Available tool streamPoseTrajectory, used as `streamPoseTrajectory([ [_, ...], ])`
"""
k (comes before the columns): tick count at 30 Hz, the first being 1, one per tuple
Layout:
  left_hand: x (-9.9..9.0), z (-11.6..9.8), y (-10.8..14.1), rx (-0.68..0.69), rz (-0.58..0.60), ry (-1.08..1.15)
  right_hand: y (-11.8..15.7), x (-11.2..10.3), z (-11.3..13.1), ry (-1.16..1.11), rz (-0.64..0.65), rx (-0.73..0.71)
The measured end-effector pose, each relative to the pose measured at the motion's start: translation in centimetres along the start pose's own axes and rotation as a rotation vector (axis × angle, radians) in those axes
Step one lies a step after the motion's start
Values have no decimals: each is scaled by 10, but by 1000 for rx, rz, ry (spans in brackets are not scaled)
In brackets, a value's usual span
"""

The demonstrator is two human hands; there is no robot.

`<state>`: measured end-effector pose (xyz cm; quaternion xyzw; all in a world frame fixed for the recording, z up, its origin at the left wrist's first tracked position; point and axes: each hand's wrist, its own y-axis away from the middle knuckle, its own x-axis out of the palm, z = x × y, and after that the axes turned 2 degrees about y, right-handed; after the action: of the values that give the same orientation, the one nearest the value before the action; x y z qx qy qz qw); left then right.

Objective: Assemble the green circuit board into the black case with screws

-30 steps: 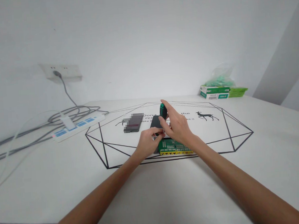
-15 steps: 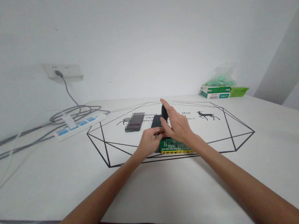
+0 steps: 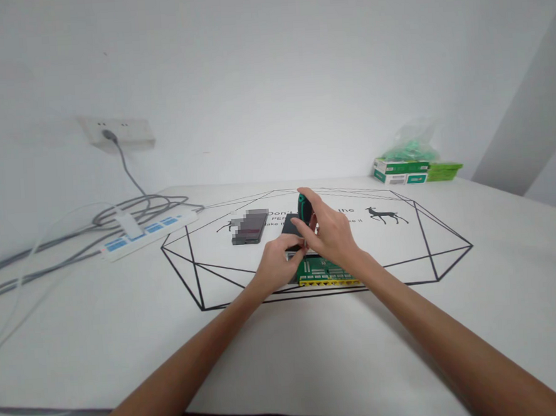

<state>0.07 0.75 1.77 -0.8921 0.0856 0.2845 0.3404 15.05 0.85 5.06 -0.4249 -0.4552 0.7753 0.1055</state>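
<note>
A screwdriver [image 3: 303, 208] with a black and green handle stands upright in my right hand [image 3: 330, 230], whose index finger rests on top of the handle. My left hand [image 3: 277, 261] is pinched near the tool's lower end, and what lies between its fingertips is too small to make out. Below the hands is a green circuit board [image 3: 322, 268] with a yellow strip along its front edge. Behind my left fingertips, a flat black object [image 3: 290, 225] is partly covered. The screwdriver's tip is hidden by the fingers.
A dark phone-like device [image 3: 251, 227], partly pixelated, lies left of the hands. Further left are a white power strip [image 3: 150, 234] and coiled grey cables [image 3: 141, 207]. Green and white boxes [image 3: 402, 170] with a plastic bag [image 3: 412, 140] on top stand at the back right.
My right thumb has moved slightly left and up away from the handle's lower part, and more of the green on the handle shows. My left hand stays nearly where it was.
</note>
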Motion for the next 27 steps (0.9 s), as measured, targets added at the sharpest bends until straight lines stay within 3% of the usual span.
streamPoseTrajectory([
  [10,1,4,-2,3,-36,29,1,-6,8,-8,35,-26],
  [27,1,1,-3,-30,23,29,1,-2,2,-30,43,-15],
])
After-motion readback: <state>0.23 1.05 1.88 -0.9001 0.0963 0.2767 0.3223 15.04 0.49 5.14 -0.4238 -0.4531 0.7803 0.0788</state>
